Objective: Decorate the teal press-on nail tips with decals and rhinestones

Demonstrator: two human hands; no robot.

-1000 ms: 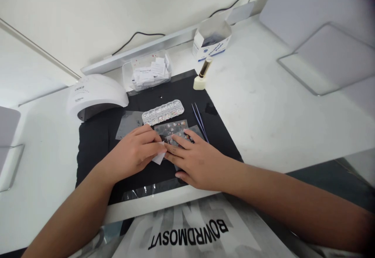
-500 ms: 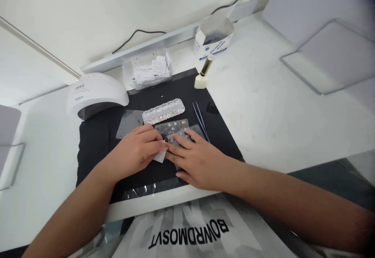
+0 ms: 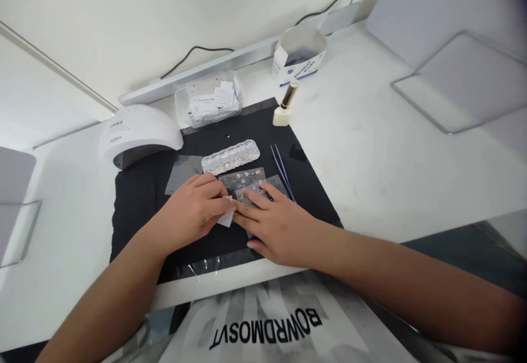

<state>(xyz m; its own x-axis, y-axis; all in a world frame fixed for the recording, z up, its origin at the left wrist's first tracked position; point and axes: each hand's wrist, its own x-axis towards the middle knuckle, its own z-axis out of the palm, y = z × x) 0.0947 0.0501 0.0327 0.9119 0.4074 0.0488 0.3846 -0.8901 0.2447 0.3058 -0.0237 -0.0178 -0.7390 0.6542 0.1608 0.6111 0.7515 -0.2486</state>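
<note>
Pinched in our left hand [image 3: 193, 204]: small white piece [image 3: 226, 218], at fingertips of our right hand [image 3: 282, 228], which spreads flat over patterned clear sheet [image 3: 244, 178]. Hands barely shifted across last second; contact seems steady. Tweezers [image 3: 286, 179] just beside right hand; black mat [image 3: 135, 204] extends left, white table [image 3: 391, 176] right.

Sm. wht pad [image 3: 226, 219], partly hid., beside clr. patt. sheets [image 3: 244, 177], flat, overlapping.

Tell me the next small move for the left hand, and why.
I'd probably draw the white pad lightly across the right hand: the left hand pinches the pad right beside its fingers, and the right hand is spread over the clear sheets.
</note>
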